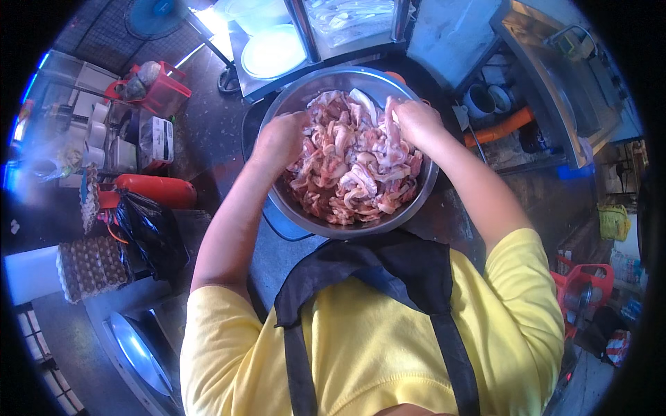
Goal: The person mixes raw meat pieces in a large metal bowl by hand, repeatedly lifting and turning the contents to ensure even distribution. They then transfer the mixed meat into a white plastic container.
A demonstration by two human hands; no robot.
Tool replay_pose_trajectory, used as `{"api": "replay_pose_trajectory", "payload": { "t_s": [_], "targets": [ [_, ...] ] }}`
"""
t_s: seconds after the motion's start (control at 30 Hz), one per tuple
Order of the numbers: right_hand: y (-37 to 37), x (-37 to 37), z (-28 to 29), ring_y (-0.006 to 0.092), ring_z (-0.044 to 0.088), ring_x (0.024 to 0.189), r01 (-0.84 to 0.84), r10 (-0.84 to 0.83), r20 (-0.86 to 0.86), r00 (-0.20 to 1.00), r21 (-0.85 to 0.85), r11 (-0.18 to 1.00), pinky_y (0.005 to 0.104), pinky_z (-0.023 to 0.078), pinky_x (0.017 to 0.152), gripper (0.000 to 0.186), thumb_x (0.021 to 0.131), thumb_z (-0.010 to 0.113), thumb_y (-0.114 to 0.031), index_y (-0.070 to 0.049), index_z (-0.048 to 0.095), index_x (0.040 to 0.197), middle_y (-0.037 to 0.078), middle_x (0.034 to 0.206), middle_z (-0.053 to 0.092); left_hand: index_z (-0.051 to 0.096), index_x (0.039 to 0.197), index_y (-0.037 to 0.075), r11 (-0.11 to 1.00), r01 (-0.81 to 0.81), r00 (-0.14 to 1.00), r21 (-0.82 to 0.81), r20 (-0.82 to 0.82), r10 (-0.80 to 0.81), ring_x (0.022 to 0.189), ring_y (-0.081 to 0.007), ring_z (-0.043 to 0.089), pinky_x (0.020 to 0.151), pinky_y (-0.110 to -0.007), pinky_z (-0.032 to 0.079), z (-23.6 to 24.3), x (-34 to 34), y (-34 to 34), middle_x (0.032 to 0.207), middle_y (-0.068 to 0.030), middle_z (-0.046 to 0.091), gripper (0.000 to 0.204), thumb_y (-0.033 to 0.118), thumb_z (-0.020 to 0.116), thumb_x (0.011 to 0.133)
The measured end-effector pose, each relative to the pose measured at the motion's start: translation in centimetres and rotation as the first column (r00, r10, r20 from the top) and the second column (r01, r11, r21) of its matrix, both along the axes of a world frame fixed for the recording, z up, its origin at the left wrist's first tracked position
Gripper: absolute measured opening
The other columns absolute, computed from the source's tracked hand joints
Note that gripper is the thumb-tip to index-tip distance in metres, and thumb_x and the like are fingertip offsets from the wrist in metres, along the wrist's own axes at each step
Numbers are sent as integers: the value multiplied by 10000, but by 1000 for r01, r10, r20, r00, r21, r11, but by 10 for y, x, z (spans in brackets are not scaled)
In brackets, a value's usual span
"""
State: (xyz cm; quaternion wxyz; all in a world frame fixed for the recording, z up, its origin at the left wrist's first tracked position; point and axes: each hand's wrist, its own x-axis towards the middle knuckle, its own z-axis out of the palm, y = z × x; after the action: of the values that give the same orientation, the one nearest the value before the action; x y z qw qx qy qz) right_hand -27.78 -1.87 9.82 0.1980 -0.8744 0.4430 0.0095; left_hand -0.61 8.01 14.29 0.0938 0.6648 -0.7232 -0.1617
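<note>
A wide metal bowl (pixel 333 232) in front of me is heaped with raw meat strips (pixel 357 163), pink with pale fatty pieces. At its left side, my left hand (pixel 283 139) is closed, its fingers curled into the edge of the heap and partly hidden. Over the right rim comes my right hand (pixel 416 123), closed on a strip of meat that stands up from the pile. Both forearms are bare and reach forward around the bowl.
Beyond the bowl stands a metal-framed counter with a round white lid (pixel 274 52). A red gas cylinder (pixel 156 191), a black plastic bag (pixel 149 232) and egg trays (pixel 94 267) are at left. An orange pipe (pixel 503 127) and a metal sink (pixel 583 104) lie right.
</note>
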Motion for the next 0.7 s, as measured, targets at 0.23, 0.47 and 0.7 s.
{"api": "replay_pose_trajectory", "payload": {
  "t_s": [0.23, 0.47, 0.7],
  "targets": [
    [46, 24, -60, 359, 655, 874, -210, 194, 303, 933, 21, 977, 427, 503, 774, 184, 759, 604, -40, -70, 661, 932, 188, 908, 673, 643, 1069, 82, 992, 111, 960, -53, -254, -121, 906, -358, 641, 809, -426, 510, -118, -70, 26, 990, -158, 659, 298, 66, 611, 773],
    [50, 23, -81, 403, 604, 1027, -207, 246, -145, 958, 242, 948, 452, 484, 900, 517, 821, 567, -142, -86, 474, 1327, 231, 1213, 543, 261, 1484, 304, 880, 90, 959, 466, 198, -203, 1102, -361, 590, 901, -493, 485, -71, -63, 30, 1189, -199, 571, 839, 172, 706, 784],
    [51, 25, -109, 389, 634, 944, -187, 199, -83, 976, 134, 973, 462, 514, 820, 433, 822, 577, -131, -124, 531, 1253, 235, 1187, 516, -38, 1523, 155, 834, 140, 945, 534, 180, -273, 1141, -357, 575, 911, -453, 494, -97, -71, 26, 1263, -260, 529, 1246, 265, 833, 638]
  ]
}}
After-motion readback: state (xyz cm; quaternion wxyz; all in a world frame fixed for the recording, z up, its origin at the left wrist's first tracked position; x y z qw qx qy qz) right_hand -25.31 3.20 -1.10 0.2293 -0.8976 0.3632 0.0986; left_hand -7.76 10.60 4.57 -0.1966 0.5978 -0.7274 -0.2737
